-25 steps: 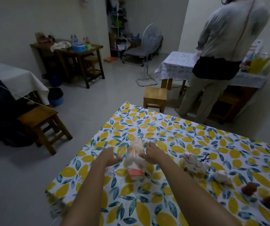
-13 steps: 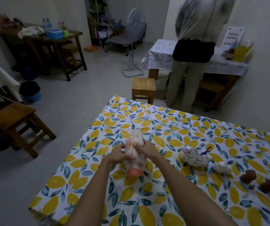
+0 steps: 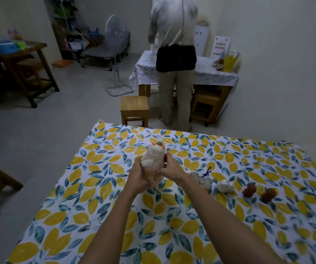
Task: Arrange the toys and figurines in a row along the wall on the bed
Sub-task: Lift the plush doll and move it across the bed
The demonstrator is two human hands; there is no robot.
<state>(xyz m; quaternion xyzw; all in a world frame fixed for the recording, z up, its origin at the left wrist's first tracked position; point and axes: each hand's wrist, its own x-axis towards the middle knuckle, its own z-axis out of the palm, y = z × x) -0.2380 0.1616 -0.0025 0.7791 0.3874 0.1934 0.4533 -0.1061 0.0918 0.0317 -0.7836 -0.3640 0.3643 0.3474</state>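
Note:
A tall white figurine [image 3: 153, 156] with a painted face and a pink base is held upright above the bed between both hands. My left hand [image 3: 140, 176] wraps its lower left side and my right hand [image 3: 169, 168] grips its right side. The bed [image 3: 100, 216] is covered with a yellow lemon-print sheet. To the right lie a white figurine with a blue sprig [image 3: 203, 178], a small white figurine [image 3: 224, 186], and two brown round toys [image 3: 249, 190] [image 3: 268, 195]. The wall [image 3: 286, 82] runs along the bed's far right side.
A person [image 3: 174, 60] stands with their back to me at a cloth-covered table [image 3: 216, 76] beyond the bed. A wooden stool [image 3: 134, 107] sits just past the bed's far edge. A floor fan [image 3: 116, 54] and a wooden table [image 3: 20, 60] stand further left.
The tall figurine lay on the sheet a second ago. Both hands closed on it, lifted it and turned it upright with its face toward me. My view has shifted right.

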